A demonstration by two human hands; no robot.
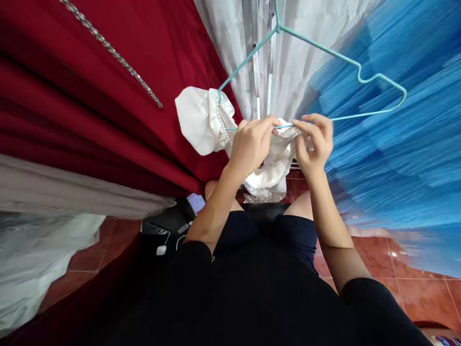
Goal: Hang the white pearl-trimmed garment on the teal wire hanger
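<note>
A light teal wire clothes hanger [320, 46] spans the upper middle, its hook end running out of the top of the view. A white satin garment with pearl-like trim [198, 120] hangs around the hanger's left end and droops below the lower bar. My left hand [253, 143] is closed on the lower bar, fingertips pinching it near the middle. Close on its right, my right hand [316, 144] has bent fingers at the same bar and pinches the garment's pearl-edged part there. The hanger's right end carries no cloth.
Red drapery [144, 57] with a sparkly strip hangs at left, and blue tulle [403, 158] at right. White-grey fabric [313, 19] hangs behind the hanger. A lit phone [196, 203] and a white charger [161, 250] lie by my left leg, above red floor tiles [421, 298].
</note>
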